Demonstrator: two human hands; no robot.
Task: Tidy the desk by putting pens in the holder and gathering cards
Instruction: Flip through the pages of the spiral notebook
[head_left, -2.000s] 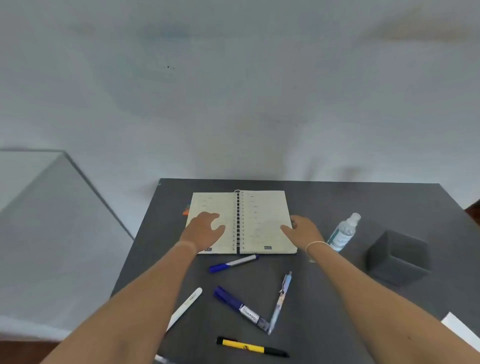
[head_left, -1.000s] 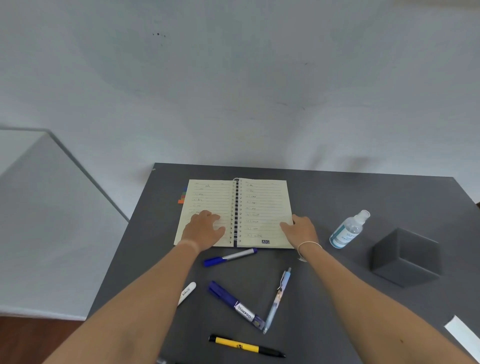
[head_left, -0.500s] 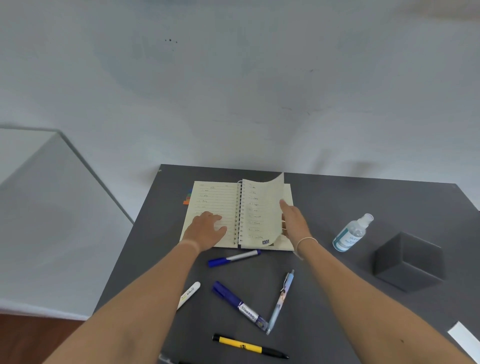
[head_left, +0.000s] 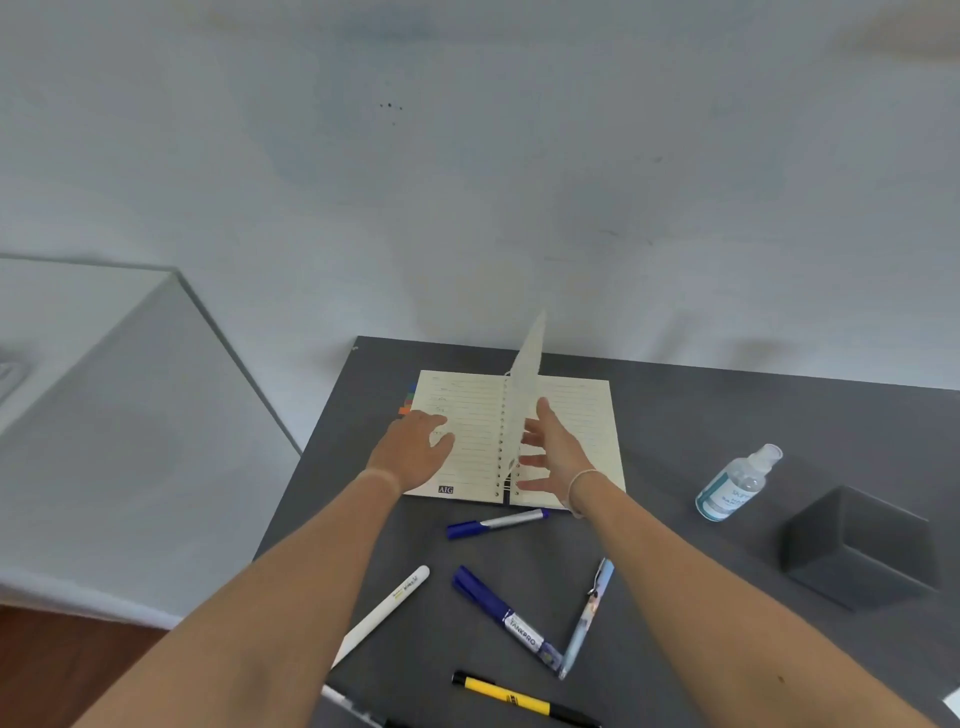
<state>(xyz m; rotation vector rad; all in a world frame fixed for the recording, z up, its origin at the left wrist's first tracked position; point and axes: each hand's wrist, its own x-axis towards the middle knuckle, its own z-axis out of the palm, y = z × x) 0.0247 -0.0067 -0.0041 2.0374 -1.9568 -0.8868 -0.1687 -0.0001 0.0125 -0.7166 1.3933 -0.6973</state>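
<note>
— How's the light?
— Soft and even, daylight-like, with faint shadows on the wall (head_left: 519, 182) behind the bench (head_left: 675, 415).
— Sharpness?
— Smeary overall (wide lens bends the edges); the lifted page (head_left: 527, 374) blurs.

Pale grey-white wall (head_left: 467, 182) fills upper half of view, faintly mottled, few small dark specks (head_left: 390, 106) high up. Dark grey worktop (head_left: 701, 415) butts against wall, back edge straight, matte surface. Left of it, lighter grey-white cabinet top or ledge (head_left: 104, 389) with thin dark edge running diagonally, well apart from worktop. Reddish-brown wooden floor (head_left: 67, 660) shows at lower left corner. Light soft, even, weak shadows on wall.
</note>
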